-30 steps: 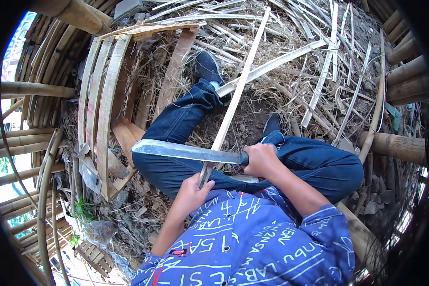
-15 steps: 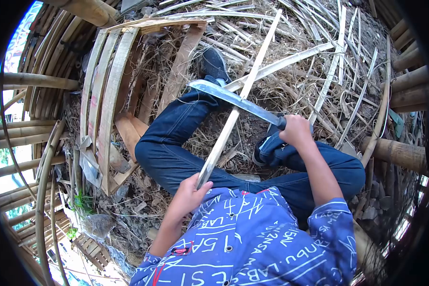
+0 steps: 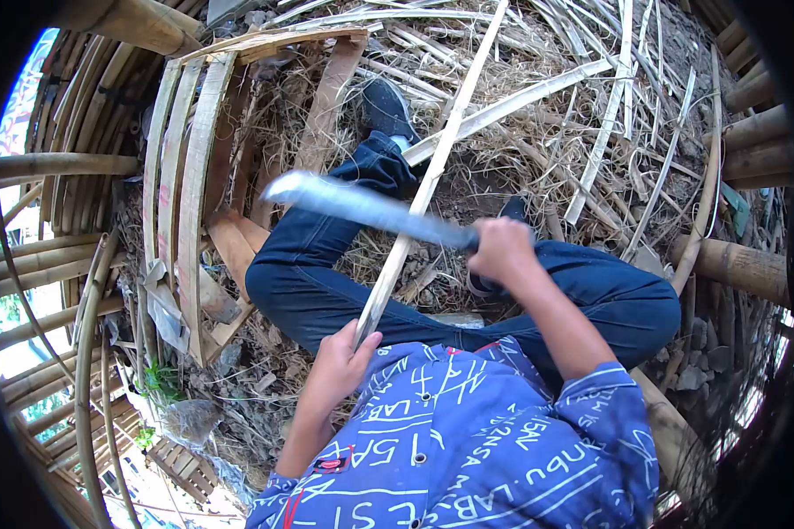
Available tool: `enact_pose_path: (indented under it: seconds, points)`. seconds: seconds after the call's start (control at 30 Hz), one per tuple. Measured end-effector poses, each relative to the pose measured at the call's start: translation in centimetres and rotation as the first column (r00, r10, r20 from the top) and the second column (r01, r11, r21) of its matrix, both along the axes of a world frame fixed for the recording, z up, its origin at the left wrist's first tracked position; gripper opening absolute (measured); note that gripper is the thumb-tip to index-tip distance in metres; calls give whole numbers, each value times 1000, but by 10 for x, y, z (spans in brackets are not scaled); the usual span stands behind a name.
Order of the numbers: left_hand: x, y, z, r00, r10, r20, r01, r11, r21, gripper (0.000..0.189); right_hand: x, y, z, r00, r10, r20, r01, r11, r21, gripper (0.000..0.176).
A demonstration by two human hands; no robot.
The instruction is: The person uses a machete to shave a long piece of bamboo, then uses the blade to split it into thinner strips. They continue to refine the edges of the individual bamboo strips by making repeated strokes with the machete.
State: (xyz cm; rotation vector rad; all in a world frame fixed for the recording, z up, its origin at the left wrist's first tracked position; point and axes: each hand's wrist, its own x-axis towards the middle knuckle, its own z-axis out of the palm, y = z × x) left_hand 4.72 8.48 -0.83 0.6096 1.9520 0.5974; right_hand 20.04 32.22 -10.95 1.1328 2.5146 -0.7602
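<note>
My left hand (image 3: pixel 342 360) is closed round the lower end of a long pale bamboo strip (image 3: pixel 425 191), which slants up and away from me between my legs. In my right hand (image 3: pixel 503 247) is the dark handle of a large machete (image 3: pixel 353 201). Its blade, blurred by motion, points left and lies across the strip, over my bent leg. Whether the edge touches the strip I cannot tell. Another split bamboo piece (image 3: pixel 529 103) lies on the ground, passing beneath the strip near my shoe (image 3: pixel 386 108).
A wooden slatted crate (image 3: pixel 205 159) stands at the left. Loose bamboo strips (image 3: pixel 604 145) and fibrous shavings (image 3: pixel 503 167) cover the ground ahead. Thick bamboo poles (image 3: pixel 739 267) stick in at the right, and a bamboo wall (image 3: pixel 48 247) rises at the left.
My right hand has moved left and slightly down, carrying the machete blade nearer to me along the strip. The strip's far end has shifted a little left, still in my left hand.
</note>
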Motion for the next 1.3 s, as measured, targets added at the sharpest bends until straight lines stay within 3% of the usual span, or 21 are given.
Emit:
enact_pose_path:
  seconds: [0.03,0.1,0.23,0.3,0.33,0.37,0.43,0.47,0.53,0.63,0.7,0.77,1.03,1.1,1.3]
  points:
    - [-2,-10,1,995,62,79,-58,997,-46,22,5,18,-10,997,-76,22,74,995,70,25]
    - [1,-12,6,1000,-19,20,20,999,-32,22,13,49,-11,992,-115,56,111,991,74,24]
    - [-4,-17,3,997,22,69,-20,999,-31,23,11,64,-17,999,-30,40,23,983,183,23]
    - [-10,-22,0,987,45,152,-40,998,-40,17,8,65,-17,999,-7,36,-2,973,231,23]
    - [-12,-16,7,954,140,265,-108,985,-133,17,8,65,-17,999,-3,36,-6,973,230,23]
    - [-11,-18,2,955,144,259,-112,985,-132,17,8,64,-17,1000,11,4,-12,975,222,23]
    - [-10,-21,-9,946,155,284,-172,984,35,19,10,56,-17,998,23,-59,-10,980,197,22]
    - [-16,-21,-8,947,151,284,-166,986,28,19,12,49,-17,996,25,-86,-7,979,206,21]
    - [-28,-12,-5,958,-76,276,120,982,-144,25,17,40,-22,997,14,-79,2,982,190,22]
    - [-27,-1,-20,950,-42,310,127,957,-259,34,22,36,-27,996,10,-87,6,983,181,23]
    - [-17,-5,-43,945,16,327,47,982,-184,35,22,33,-29,998,9,-57,-1,988,153,22]
    - [-6,12,-38,981,73,179,-42,984,-172,35,21,30,-27,999,10,-50,-2,988,152,23]
    - [2,10,-41,990,88,114,-74,990,-122,33,9,17,-16,988,143,-63,-141,989,45,27]
    - [0,2,-39,996,60,67,-51,990,-133,33,10,32,-20,993,115,37,-117,990,72,28]
    - [-1,5,-30,995,-23,-97,17,998,-67,31,11,68,-50,1000,-14,-1,14,983,183,26]
